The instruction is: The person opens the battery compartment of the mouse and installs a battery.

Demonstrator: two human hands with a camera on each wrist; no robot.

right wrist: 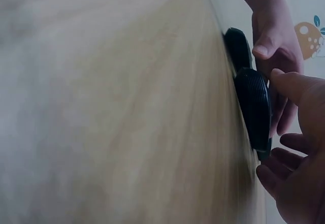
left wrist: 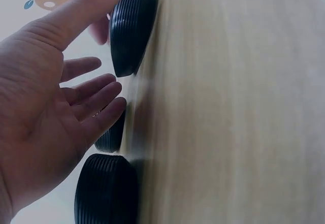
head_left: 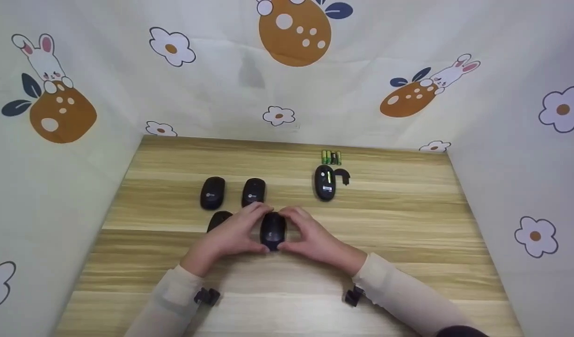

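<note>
A black computer mouse (head_left: 273, 230) sits on the wooden table (head_left: 408, 234) between the left hand (head_left: 235, 232) and right hand (head_left: 318, 238), each with thumb and fingers apart; how firmly they touch it I cannot tell. 3 more black mice (head_left: 213, 193) lie left; farther right, an upturned mouse (head_left: 321, 187), its cover (head_left: 344, 175) and 4 batteries (head_left: 327, 157).

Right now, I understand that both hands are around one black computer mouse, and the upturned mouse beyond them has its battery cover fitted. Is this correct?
Not quite: the battery cover is not fitted on the upturned mouse. The head view shows it lying on the table, right of that mouse. The rest holds: the left hand and right hand are around one black computer mouse.
</note>
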